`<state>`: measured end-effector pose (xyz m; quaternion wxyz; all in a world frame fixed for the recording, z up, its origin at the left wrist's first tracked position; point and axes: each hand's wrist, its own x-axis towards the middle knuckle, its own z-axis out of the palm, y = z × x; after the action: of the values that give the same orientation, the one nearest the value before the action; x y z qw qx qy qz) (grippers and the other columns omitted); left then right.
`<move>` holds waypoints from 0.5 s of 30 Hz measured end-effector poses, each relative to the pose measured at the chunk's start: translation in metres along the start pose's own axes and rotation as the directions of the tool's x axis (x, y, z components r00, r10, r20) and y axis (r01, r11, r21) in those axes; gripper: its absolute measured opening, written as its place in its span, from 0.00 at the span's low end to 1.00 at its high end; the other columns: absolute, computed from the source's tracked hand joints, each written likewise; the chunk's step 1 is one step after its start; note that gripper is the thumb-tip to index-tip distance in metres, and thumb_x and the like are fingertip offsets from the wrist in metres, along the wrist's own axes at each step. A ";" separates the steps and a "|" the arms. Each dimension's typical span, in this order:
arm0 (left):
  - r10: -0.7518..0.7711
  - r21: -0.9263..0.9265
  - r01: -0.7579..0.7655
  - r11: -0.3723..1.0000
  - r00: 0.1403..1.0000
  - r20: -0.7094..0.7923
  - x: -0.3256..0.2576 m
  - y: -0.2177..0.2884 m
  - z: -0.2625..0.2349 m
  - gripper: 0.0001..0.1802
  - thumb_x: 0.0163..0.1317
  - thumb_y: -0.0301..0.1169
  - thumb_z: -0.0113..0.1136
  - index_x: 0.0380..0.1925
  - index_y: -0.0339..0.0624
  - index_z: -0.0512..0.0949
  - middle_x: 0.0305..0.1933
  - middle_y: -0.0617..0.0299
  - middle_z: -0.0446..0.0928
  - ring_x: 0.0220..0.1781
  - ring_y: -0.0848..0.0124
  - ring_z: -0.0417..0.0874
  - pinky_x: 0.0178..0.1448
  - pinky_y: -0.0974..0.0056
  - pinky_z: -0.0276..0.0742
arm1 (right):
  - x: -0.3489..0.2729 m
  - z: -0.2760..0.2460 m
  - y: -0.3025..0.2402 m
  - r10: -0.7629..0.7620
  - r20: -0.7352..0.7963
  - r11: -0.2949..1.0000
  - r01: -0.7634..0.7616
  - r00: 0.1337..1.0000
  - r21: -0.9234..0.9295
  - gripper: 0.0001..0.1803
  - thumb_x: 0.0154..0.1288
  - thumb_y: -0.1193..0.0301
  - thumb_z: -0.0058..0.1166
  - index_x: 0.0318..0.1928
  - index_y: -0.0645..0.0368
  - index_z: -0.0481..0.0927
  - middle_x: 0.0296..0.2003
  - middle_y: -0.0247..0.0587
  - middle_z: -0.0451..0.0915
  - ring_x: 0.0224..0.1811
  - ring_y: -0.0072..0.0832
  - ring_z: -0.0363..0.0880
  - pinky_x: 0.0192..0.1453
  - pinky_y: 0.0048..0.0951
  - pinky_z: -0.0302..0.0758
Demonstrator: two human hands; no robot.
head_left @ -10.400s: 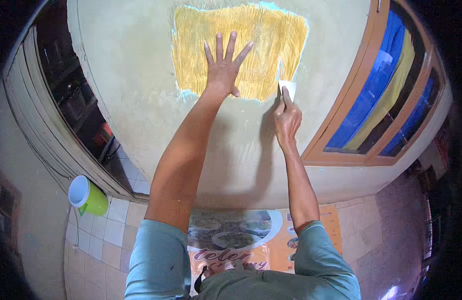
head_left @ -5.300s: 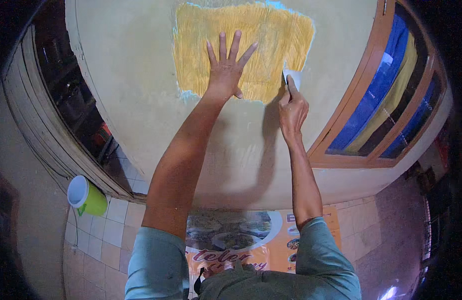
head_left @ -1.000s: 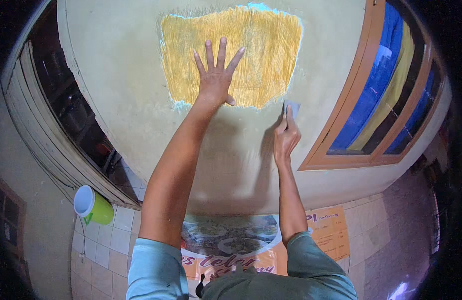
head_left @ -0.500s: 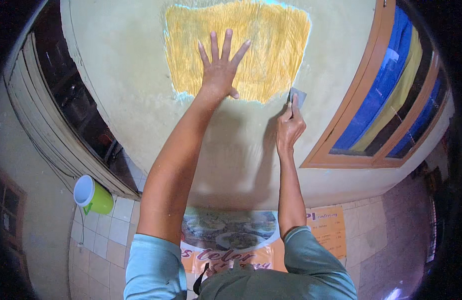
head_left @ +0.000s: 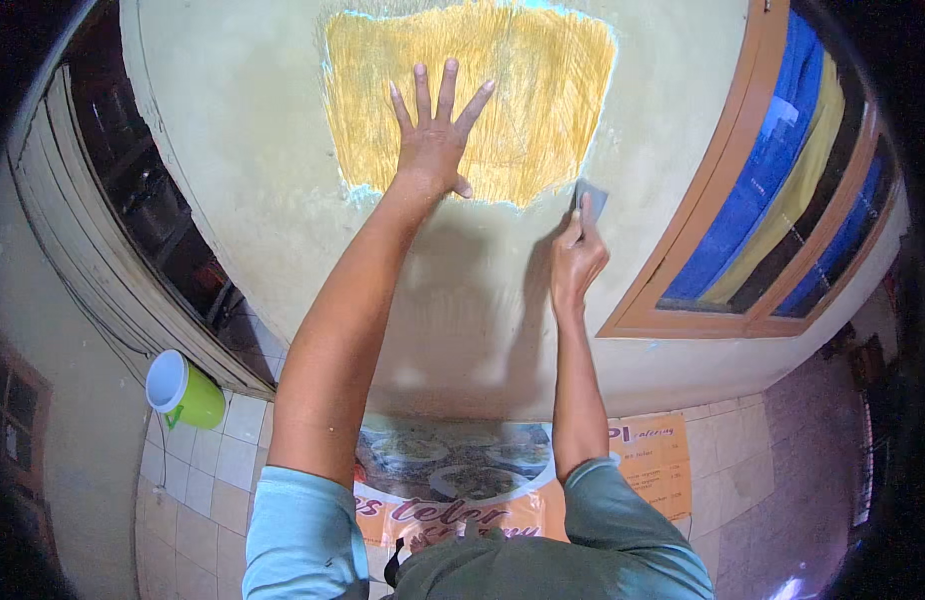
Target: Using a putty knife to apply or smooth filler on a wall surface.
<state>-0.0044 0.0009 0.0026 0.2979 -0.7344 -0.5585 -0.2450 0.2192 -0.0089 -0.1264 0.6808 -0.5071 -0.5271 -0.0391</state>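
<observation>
A yellow patch (head_left: 543, 90) with a streaky, scored surface and a ragged pale-blue edge covers part of the grey-beige wall (head_left: 663, 120). My left hand (head_left: 435, 135) lies flat on its lower left part, fingers spread and pointing up, holding nothing. In my right hand (head_left: 580, 262) is a flat grey scraper (head_left: 595, 200), its blade against the wall at the patch's lower right corner. My right fingers wrap round its handle, which they mostly hide.
A brown-framed window (head_left: 623, 322) with blue and yellow cloth behind it is at the right. On the tiled floor (head_left: 198, 500), a lime-green bucket (head_left: 198, 398) stands at the left and a printed orange banner (head_left: 658, 480) lies below the wall. A dark opening (head_left: 153, 190) flanks the wall's left.
The scraper and my right hand are slightly lower beside the patch's corner. My left hand stays spread on the same spot; the whole view has shifted slightly.
</observation>
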 end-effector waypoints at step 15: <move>-0.012 -0.010 0.012 1.000 1.000 0.016 0.001 0.004 0.003 0.91 0.21 0.47 0.93 0.85 0.70 0.38 0.87 0.40 0.18 0.85 0.26 0.19 0.77 0.14 0.27 | -0.054 0.005 0.034 -0.057 0.049 0.997 0.059 0.997 -0.042 0.26 0.69 0.79 0.52 0.66 0.58 0.83 0.26 0.60 0.79 0.27 0.52 0.76 0.37 0.48 0.74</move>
<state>0.0001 0.0027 0.0001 0.2883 -0.7345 -0.5638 -0.2440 0.2119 -0.0145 -0.1893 0.6554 -0.5069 -0.5568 -0.0582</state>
